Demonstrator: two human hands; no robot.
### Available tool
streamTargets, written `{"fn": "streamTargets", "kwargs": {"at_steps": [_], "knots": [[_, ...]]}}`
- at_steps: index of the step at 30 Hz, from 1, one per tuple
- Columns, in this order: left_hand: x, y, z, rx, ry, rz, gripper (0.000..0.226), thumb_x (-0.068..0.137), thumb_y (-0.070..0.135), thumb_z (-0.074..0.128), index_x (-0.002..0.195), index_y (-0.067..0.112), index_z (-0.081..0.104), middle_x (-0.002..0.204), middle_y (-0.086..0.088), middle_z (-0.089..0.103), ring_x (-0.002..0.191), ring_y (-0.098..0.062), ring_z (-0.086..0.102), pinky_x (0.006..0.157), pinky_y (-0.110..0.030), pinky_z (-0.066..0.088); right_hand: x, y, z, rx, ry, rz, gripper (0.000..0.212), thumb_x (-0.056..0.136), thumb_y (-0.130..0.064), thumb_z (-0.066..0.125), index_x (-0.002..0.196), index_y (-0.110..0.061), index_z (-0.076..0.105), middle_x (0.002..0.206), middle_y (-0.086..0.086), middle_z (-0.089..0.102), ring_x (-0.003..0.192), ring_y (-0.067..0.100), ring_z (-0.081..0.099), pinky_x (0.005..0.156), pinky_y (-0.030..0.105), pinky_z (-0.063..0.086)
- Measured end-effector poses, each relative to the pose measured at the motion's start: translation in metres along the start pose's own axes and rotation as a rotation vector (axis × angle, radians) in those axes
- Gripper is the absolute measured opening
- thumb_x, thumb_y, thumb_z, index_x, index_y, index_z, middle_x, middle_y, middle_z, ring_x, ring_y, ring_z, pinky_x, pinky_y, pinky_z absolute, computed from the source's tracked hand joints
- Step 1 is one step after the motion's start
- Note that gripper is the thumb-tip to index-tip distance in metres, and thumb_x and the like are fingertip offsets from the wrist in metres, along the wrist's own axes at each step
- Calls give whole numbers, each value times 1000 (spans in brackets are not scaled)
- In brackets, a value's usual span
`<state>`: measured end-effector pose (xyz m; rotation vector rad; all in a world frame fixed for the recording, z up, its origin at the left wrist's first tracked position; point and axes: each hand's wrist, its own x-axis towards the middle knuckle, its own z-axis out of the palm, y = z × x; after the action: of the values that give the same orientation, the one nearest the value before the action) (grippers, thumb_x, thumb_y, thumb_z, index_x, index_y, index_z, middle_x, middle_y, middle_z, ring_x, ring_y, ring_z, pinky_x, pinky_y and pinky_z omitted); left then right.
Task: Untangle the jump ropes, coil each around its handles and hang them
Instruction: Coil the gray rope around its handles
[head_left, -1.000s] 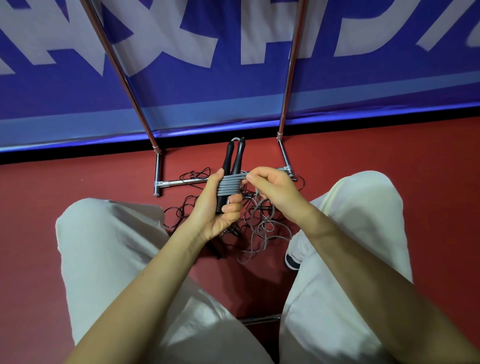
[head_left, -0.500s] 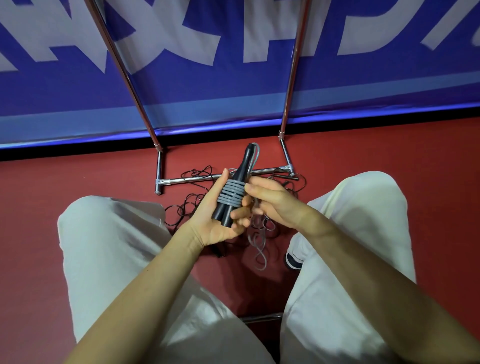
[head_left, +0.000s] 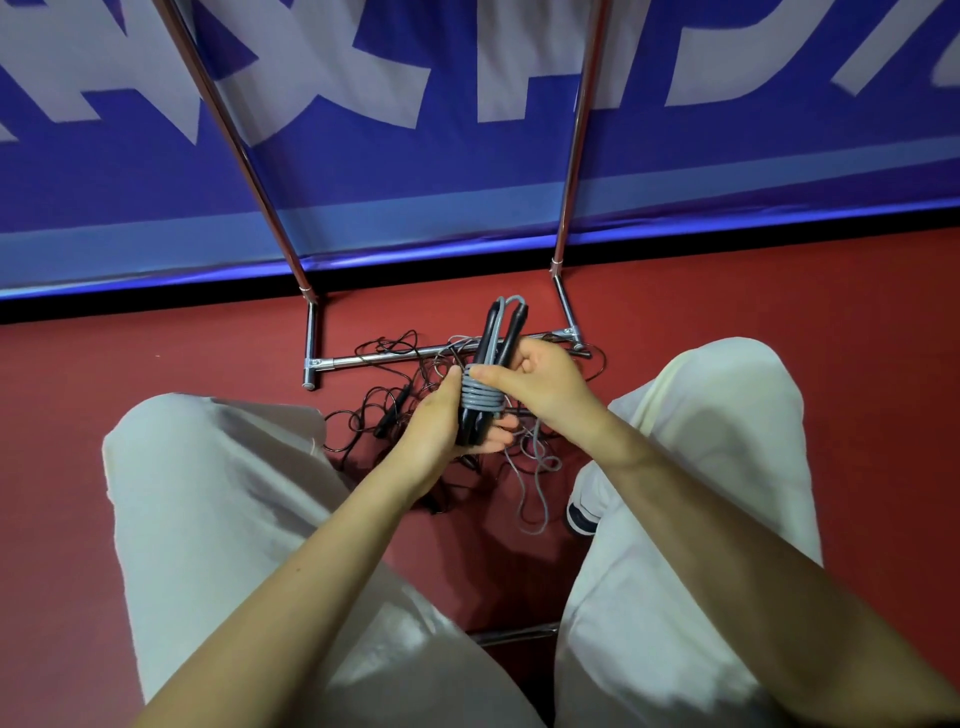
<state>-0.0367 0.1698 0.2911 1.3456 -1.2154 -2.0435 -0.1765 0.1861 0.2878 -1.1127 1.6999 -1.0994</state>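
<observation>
Left hand (head_left: 441, 426) grips the two black handles (head_left: 498, 338) upright between the knees, right hand (head_left: 540, 379) pinches the grey rope (head_left: 483, 397) coiled round them, loose tail dangling above the tangled black rope (head_left: 384, 410) on the red floor (head_left: 156, 364).

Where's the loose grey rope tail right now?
Centre of the head view: the loose grey rope tail trails on the red floor, below both hands, beside the tangled black rope.

Sports hall or gym: red court floor (head_left: 130, 441), blue lettered banner (head_left: 415, 171), chrome rack (head_left: 395, 356), jump ropes (head_left: 395, 415).
</observation>
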Motion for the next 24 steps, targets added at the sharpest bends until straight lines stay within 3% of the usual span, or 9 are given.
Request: {"fn": "streamTargets", "kwargs": {"at_steps": [3,6,8,10,12,17,22,24], "knots": [[0,-4,2,-37,93,-21,62,107,47,19,95,9,67,69,-7,68,53,-15,56,57,-26,52,-4,1,3,-101,-42,-29,31,80,-33,77,67,-20,52,53,-10,50,44,1,46,49,20,36],[2,-5,2,-107,133,-14,69,102,59,19,87,10,65,59,-4,56,43,-10,35,40,-18,24,-6,1,4,-86,-143,-70,23,90,-24,68,76,-10,55,57,-6,54,49,2,51,55,20,41],[5,-2,-2,-189,81,-24,75,97,69,20,88,9,63,59,-3,51,40,-8,29,37,-14,14,-5,1,2,-95,-184,-135,13,94,-19,62,84,-13,58,62,-8,52,57,4,50,61,22,41],[9,1,-9,-268,44,-31,76,93,74,23,99,10,63,62,-3,49,38,-6,28,33,-13,14,-3,4,-1,-175,-167,-219,5,95,-17,60,100,-17,59,70,-9,50,62,3,48,64,22,39],[13,2,-12,-324,-4,-40,71,92,74,29,107,12,61,65,-3,47,36,-4,28,30,-12,16,-1,7,-2,-224,-114,-267,16,94,-14,60,110,-16,56,73,-8,52,61,2,48,63,18,36],[14,2,-12,-417,-51,-70,52,95,62,42,111,16,57,67,-2,49,35,-3,31,28,-13,19,0,10,0,-194,35,-252,7,92,-17,62,87,-21,62,72,-10,60,63,2,54,64,21,42],[17,2,-14,-390,49,-88,46,99,53,42,113,11,54,66,-2,55,35,-5,33,28,-14,22,1,3,1,-49,-112,-41,19,99,-11,49,88,-21,61,77,-11,59,70,1,56,70,17,45],[17,5,-13,-365,60,-67,45,101,50,39,108,9,56,65,-3,53,36,-6,32,29,-13,20,-1,-3,0,71,-155,24,21,101,-10,44,91,-15,62,70,-13,53,61,-1,49,61,19,41]]}}
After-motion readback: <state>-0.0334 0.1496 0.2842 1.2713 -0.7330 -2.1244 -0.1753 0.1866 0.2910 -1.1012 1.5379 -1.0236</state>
